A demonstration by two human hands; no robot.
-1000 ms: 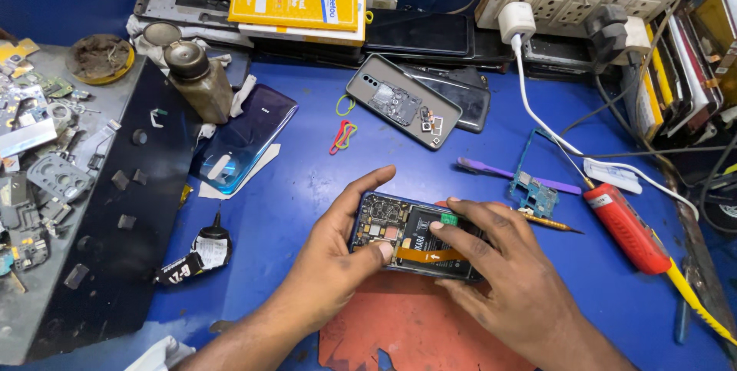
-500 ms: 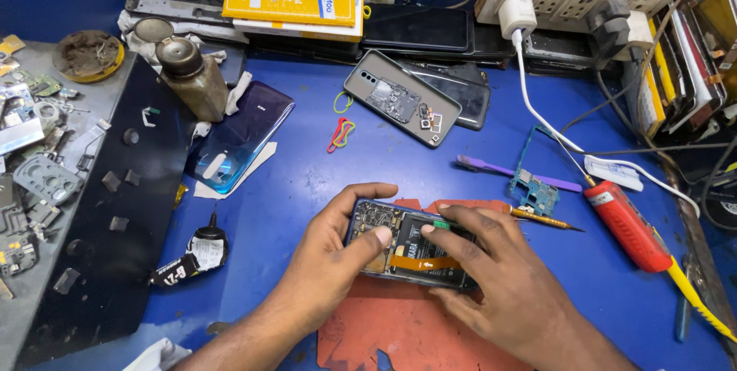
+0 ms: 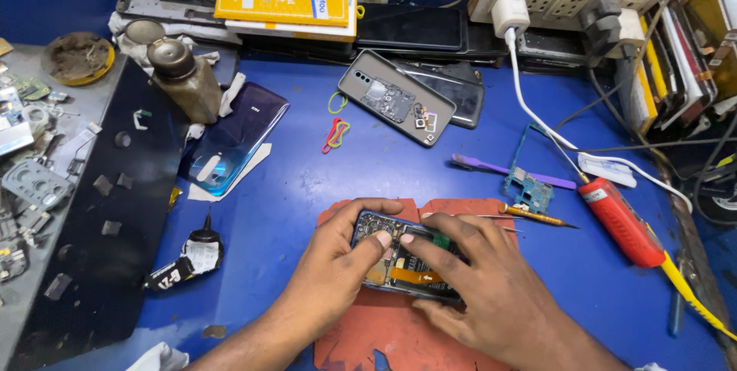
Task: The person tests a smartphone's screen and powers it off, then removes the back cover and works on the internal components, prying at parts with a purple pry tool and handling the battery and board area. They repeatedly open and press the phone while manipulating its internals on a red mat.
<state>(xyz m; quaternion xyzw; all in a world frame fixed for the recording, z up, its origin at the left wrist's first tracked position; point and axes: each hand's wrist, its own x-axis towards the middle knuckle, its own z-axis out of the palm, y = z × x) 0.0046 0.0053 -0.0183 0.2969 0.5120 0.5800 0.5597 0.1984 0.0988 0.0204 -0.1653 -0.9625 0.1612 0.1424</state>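
An opened phone [image 3: 403,257] lies on the red mat [image 3: 399,332] near the front of the blue tabletop [image 3: 307,187], its back off and its boards and an orange flex cable showing. The left hand [image 3: 338,263] holds the phone's left end, thumb on the inner parts and fingers curled over the far edge; the right hand [image 3: 476,279] covers the right half, with fingertips pressing down near the middle beside the left thumb. Both grips are closed on the phone rather than spread. To do this step well, the pressure should probably stay light and straight down, since the flex cable and small connectors look easy to crease or misalign. The left hand would best keep the frame flat on the mat so nothing slides. The orange-handled tool [image 3: 533,217] and the loose board [image 3: 528,190] lie just right of the mat, within reach. The red iron [image 3: 622,221] lies further right, well apart from the hands.
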